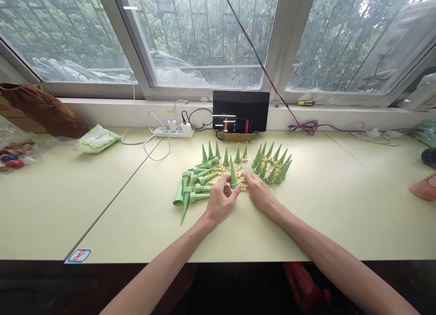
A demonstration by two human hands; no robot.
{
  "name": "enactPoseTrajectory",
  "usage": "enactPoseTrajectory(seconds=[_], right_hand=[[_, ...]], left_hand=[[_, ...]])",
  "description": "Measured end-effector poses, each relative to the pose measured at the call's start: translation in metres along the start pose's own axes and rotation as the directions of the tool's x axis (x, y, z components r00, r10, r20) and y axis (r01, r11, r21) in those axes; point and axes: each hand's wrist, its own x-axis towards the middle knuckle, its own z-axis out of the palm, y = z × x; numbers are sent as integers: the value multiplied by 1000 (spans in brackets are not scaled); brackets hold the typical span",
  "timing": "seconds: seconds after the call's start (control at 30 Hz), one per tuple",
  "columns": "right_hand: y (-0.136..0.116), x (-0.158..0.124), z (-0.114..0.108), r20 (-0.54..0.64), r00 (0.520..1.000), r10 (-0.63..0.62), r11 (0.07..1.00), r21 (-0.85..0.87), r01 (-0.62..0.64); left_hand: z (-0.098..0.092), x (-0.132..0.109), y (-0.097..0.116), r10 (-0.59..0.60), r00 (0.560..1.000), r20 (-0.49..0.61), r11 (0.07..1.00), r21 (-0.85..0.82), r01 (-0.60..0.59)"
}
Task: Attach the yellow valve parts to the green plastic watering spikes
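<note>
My left hand [220, 197] is closed around the base of a green plastic watering spike [233, 175], which stands point up on the table. My right hand [258, 190] is just right of it, fingers drawn together over small yellow plastic pieces [244, 187]; whatever its fingertips hold is hidden. Several green spikes lie on their sides in a pile [200, 176] left of my left hand. Behind my hands a row of spikes [226, 157] stands upright. To the right, more upright spikes [279, 175] form a ring around yellow pieces [270, 164].
A black tablet [240, 107] with a phone [237, 125] before it stands by the window. A power strip [173, 132] with cables, a green-white packet [98, 138] and a brown bag [42, 110] are left. Bundled wires [303, 127] lie back right. Part of a hand [424, 187] shows far right.
</note>
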Motion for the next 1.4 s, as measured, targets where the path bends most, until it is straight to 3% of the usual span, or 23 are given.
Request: enactPoseTrajectory(seconds=[0.23, 0.37, 0.57, 0.87, 1.1, 1.4], right_hand=[[-4, 5, -1, 17, 1000, 17, 999, 34, -18], [-4, 6, -1, 9, 1000, 14, 999, 41, -15], [-1, 7, 2, -54, 998, 23, 999, 39, -20], [-3, 10, 6, -83, 995, 51, 998, 33, -48], [-2, 6, 5, -82, 996, 43, 999, -27, -46], [4, 5, 9, -111, 993, 27, 999, -29, -30]], left_hand=[[1, -3, -2, -93, 983, 158, 996, 20, 91], [-1, -4, 1, -123, 973, 195, 992, 62, 113], [-1, -3, 4, -166, 971, 170, 985, 83, 154], [0, -1, 1, -104, 994, 36, 990, 103, 100], [-2, 1, 4, -70, 997, 26, 997, -40, 71], [-2, 3, 0, -227, 968, 101, 928, -278, 247]])
